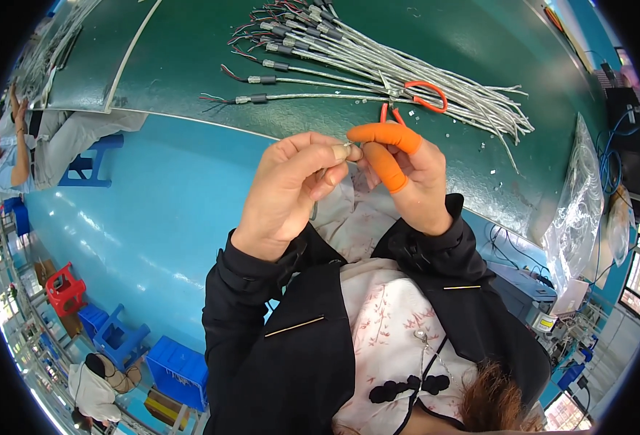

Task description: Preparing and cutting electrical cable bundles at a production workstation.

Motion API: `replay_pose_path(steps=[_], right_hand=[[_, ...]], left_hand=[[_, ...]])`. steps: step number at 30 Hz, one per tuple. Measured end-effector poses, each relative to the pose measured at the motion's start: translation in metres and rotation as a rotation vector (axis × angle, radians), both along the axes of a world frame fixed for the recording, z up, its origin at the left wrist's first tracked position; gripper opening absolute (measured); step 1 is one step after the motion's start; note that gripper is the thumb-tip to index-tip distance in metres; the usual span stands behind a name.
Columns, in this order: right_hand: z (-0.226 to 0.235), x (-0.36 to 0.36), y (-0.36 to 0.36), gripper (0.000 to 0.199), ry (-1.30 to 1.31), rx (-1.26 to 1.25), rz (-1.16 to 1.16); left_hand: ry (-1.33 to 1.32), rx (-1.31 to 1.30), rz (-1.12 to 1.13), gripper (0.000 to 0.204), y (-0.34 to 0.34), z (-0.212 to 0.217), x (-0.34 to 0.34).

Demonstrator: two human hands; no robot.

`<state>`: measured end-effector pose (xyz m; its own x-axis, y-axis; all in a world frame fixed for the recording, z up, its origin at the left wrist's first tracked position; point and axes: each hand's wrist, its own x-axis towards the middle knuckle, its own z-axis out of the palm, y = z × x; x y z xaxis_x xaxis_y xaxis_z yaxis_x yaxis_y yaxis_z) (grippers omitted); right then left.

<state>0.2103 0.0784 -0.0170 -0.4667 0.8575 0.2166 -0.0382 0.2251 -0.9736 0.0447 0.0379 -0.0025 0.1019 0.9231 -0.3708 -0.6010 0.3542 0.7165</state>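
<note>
My left hand (283, 177) and my right hand (414, 170) meet fingertip to fingertip in front of the green table's near edge. Orange finger cots cover the thumb and forefinger of the right one. Both hands are closed in a pinch on something small and pale, mostly hidden by the fingers, so its kind is unclear. Just beyond them on the table lie cutting tools with orange-red handles (428, 96), partly over a spread bundle of braided silver cables (407, 64). Those cables have dark sleeves near their left ends, where thin coloured wires fan out.
Small pale scraps dot the green tabletop (189, 43). Clear plastic bags (579, 203) hang at its right edge, near blue cords. Blue stools (120, 337), a red stool (66, 288) and a blue crate (177, 371) stand on the blue floor. Other people sit at far left and lower left.
</note>
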Motion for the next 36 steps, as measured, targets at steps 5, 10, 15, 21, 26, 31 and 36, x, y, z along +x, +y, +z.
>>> replay_pose_path(steps=[5, 10, 15, 21, 26, 31, 36], right_hand=[[-0.011, 0.003, -0.002, 0.023, 0.033, 0.079, -0.01], [-0.016, 0.004, -0.007, 0.025, 0.017, 0.065, -0.023], [-0.013, 0.007, -0.006, 0.027, 0.08, -0.094, 0.007], [-0.002, 0.006, 0.001, 0.026, 0.264, -0.431, 0.001], [-0.006, 0.008, 0.005, 0.026, 0.351, -0.626, 0.041], [-0.013, 0.009, 0.005, 0.023, 0.411, -0.783, 0.103], [-0.016, 0.009, 0.007, 0.021, 0.443, -0.881, 0.139]], left_hand=[[-0.099, -0.038, -0.072, 0.019, 0.003, -0.001, -0.003], [-0.142, -0.044, -0.095, 0.018, 0.002, -0.004, -0.004], [0.023, 0.011, 0.017, 0.015, 0.002, 0.001, 0.01], [0.365, 0.17, 0.212, 0.007, -0.004, 0.006, 0.031], [0.318, 0.074, 0.117, 0.005, -0.002, 0.003, 0.027], [0.182, 0.081, 0.025, 0.009, -0.001, -0.009, 0.021], [0.069, 0.027, -0.014, 0.011, 0.001, -0.014, 0.017]])
